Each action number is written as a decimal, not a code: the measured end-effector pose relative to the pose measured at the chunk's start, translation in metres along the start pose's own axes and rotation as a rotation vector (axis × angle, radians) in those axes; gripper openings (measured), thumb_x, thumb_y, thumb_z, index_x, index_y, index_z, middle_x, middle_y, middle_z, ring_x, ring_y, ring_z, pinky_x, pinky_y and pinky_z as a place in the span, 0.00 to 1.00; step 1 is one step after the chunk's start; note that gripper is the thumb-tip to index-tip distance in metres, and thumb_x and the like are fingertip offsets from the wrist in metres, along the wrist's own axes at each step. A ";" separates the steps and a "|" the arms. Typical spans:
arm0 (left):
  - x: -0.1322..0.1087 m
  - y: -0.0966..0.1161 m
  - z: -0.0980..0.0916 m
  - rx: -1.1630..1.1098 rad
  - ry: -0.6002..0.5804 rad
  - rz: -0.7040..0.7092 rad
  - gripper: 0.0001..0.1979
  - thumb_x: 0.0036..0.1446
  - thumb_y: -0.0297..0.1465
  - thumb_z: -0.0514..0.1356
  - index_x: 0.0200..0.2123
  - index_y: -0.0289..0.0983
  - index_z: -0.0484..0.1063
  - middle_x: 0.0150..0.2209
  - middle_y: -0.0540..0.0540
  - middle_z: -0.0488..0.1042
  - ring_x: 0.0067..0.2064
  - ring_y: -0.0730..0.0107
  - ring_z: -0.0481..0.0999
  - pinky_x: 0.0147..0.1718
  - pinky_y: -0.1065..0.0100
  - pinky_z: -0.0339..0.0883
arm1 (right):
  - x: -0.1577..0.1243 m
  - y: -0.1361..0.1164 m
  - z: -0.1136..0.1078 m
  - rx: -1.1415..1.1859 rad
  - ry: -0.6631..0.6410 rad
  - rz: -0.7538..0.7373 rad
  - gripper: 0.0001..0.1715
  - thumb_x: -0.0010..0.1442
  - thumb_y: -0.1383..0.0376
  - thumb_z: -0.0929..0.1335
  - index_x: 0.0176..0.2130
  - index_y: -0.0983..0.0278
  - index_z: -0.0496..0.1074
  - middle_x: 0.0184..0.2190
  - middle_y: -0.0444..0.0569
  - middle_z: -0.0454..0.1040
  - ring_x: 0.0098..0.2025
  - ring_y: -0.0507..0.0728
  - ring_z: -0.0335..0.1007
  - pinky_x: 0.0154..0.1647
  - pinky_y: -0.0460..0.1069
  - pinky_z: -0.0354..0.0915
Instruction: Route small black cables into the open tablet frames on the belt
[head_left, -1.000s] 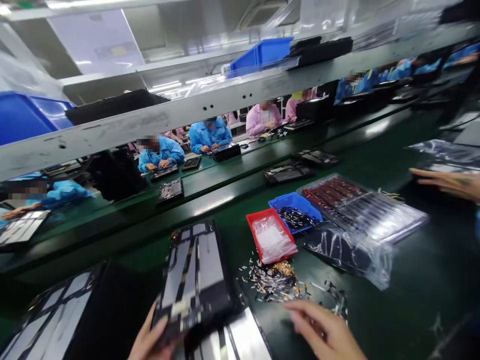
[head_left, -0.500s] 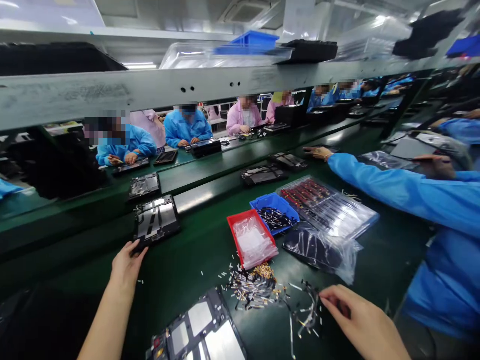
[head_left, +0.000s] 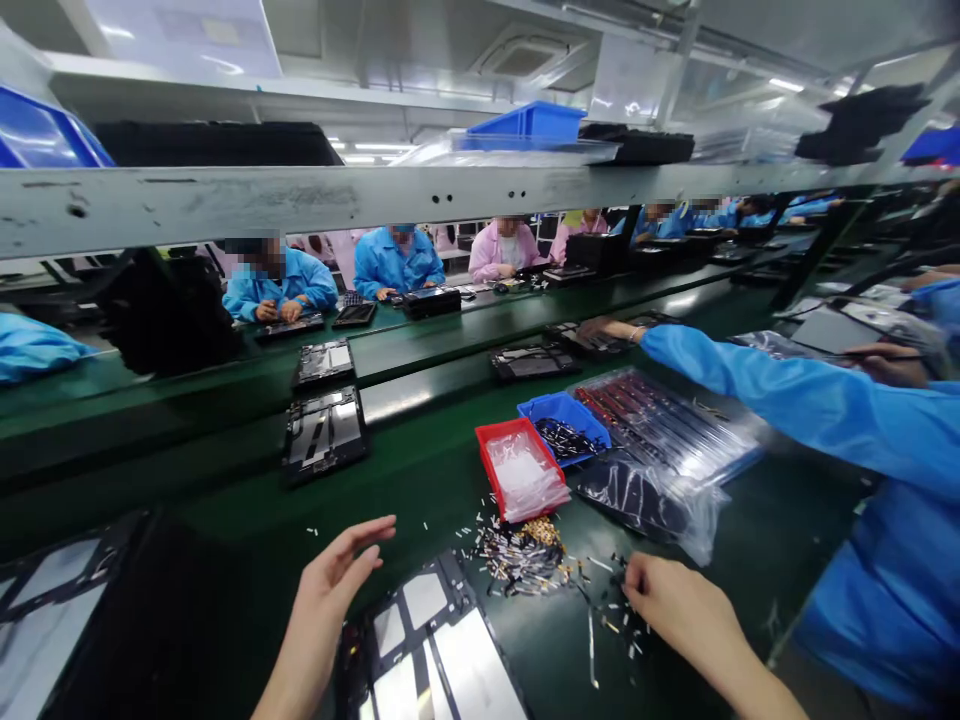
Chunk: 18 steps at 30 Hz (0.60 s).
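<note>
My left hand (head_left: pixel 335 585) is open and holds nothing, its fingers stretched out just beyond the upper left corner of an opened tablet (head_left: pixel 431 640) with silver panels in a black frame. My right hand (head_left: pixel 679 605) has its fingers curled closed at a loose bunch of thin dark cables (head_left: pixel 611 610); what they pinch is hidden. Between the hands lies a heap of small black, white and gold strip-like parts (head_left: pixel 521 555). Another opened tablet (head_left: pixel 324 432) lies beyond my left hand, with a further one (head_left: pixel 324 360) behind it.
A red bin (head_left: pixel 484 445) of clear bags touches a blue bin (head_left: pixel 600 425) of dark cables. Bagged parts (head_left: pixel 667 420) and a dark plastic-wrapped bundle (head_left: pixel 645 490) lie to their right. A stack of tablets (head_left: pixel 45 610) stands near left. A co-worker's blue sleeve (head_left: pixel 750 375) reaches across from the right.
My left hand has let go of the tablet at the far left and come back towards the near one. My right hand's fingers have curled in. The co-worker's hand has moved left onto a tablet.
</note>
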<state>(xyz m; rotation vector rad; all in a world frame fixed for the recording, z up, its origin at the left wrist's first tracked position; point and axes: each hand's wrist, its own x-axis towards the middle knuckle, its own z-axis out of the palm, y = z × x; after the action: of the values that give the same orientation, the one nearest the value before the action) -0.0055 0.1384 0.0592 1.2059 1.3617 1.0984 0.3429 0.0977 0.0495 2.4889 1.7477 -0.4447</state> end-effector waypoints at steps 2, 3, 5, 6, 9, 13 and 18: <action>-0.005 -0.003 0.005 -0.008 -0.055 0.019 0.24 0.50 0.45 0.62 0.45 0.36 0.76 0.49 0.40 0.74 0.53 0.57 0.71 0.47 0.68 0.67 | 0.001 -0.001 -0.003 0.060 0.001 0.009 0.12 0.56 0.70 0.62 0.27 0.61 0.73 0.27 0.46 0.78 0.32 0.57 0.75 0.27 0.46 0.55; -0.006 -0.004 0.008 -0.006 -0.079 0.022 0.23 0.51 0.45 0.62 0.45 0.36 0.76 0.48 0.40 0.75 0.52 0.57 0.72 0.47 0.68 0.66 | 0.002 0.001 -0.004 0.101 0.001 0.002 0.11 0.55 0.68 0.63 0.26 0.61 0.73 0.26 0.45 0.77 0.31 0.56 0.74 0.28 0.46 0.56; -0.009 -0.008 0.014 0.005 -0.135 0.021 0.23 0.51 0.45 0.62 0.44 0.35 0.76 0.46 0.39 0.75 0.51 0.57 0.72 0.46 0.68 0.66 | 0.006 0.008 -0.005 0.181 -0.002 -0.031 0.09 0.54 0.66 0.64 0.25 0.61 0.72 0.24 0.44 0.75 0.29 0.54 0.72 0.28 0.45 0.58; -0.011 -0.009 0.018 0.013 -0.161 0.024 0.23 0.51 0.46 0.61 0.44 0.35 0.76 0.45 0.39 0.75 0.50 0.56 0.73 0.45 0.67 0.66 | 0.007 0.012 -0.006 0.213 -0.003 -0.050 0.08 0.53 0.66 0.64 0.25 0.62 0.71 0.22 0.43 0.74 0.28 0.54 0.71 0.28 0.45 0.58; -0.022 -0.011 0.031 0.067 -0.227 0.049 0.21 0.53 0.45 0.59 0.44 0.37 0.76 0.45 0.40 0.76 0.45 0.59 0.74 0.45 0.67 0.65 | 0.005 0.018 -0.008 0.315 0.057 -0.122 0.09 0.51 0.61 0.64 0.25 0.61 0.71 0.22 0.43 0.73 0.26 0.54 0.69 0.28 0.46 0.60; -0.047 -0.005 0.051 0.145 -0.323 0.072 0.17 0.57 0.37 0.56 0.47 0.40 0.74 0.49 0.44 0.74 0.47 0.63 0.72 0.47 0.67 0.64 | -0.012 -0.006 -0.016 0.479 0.174 -0.294 0.17 0.49 0.53 0.63 0.25 0.61 0.72 0.19 0.45 0.70 0.23 0.53 0.66 0.26 0.46 0.60; -0.065 -0.007 0.071 0.092 -0.389 0.033 0.20 0.52 0.33 0.60 0.50 0.40 0.74 0.50 0.43 0.74 0.48 0.63 0.73 0.47 0.65 0.65 | -0.027 -0.065 -0.013 0.659 0.042 -0.633 0.15 0.55 0.57 0.64 0.25 0.63 0.71 0.21 0.44 0.70 0.22 0.50 0.64 0.22 0.43 0.60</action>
<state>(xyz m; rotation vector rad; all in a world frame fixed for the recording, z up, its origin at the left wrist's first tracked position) 0.0662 0.0749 0.0503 1.4278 1.1028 0.7777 0.2761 0.0989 0.0764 2.1933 2.7570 -1.1794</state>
